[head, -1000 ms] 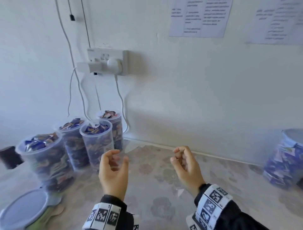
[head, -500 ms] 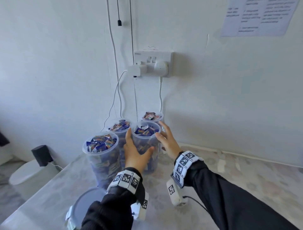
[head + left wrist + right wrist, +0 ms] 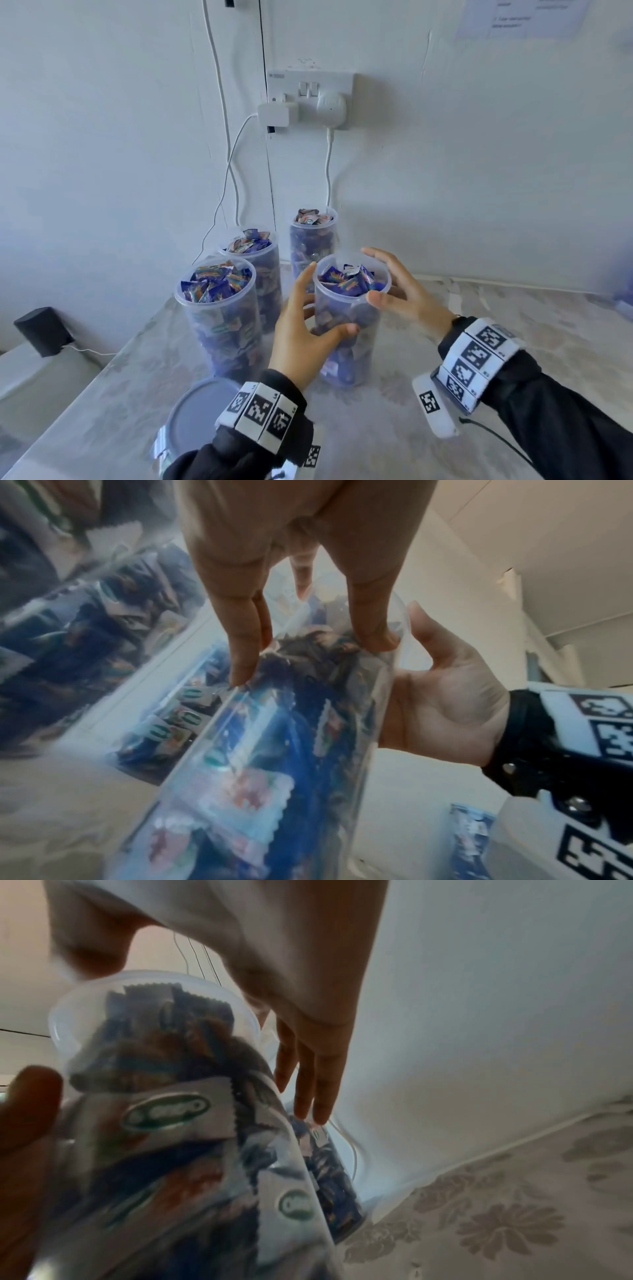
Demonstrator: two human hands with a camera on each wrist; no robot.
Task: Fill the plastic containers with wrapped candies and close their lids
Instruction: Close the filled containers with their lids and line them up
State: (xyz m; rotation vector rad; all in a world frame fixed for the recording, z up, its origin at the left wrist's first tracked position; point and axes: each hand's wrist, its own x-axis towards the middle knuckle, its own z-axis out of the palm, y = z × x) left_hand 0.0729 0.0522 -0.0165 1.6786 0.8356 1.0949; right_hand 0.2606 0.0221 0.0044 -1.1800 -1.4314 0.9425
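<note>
Clear plastic container, frame centre: we wrap our left hand around it; right hand, fingers spread, touches its rim.

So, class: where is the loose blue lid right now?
In the head view the blue lid lies flat on the table at lower left, just left of the left hand's wrist, in front of the nearest-left candy container.

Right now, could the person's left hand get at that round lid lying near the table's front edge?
Probably yes, once it lets go. The lid lies uncovered just beside the left wrist, nothing over it, but the left hand is busy gripping the nearest container.
</note>
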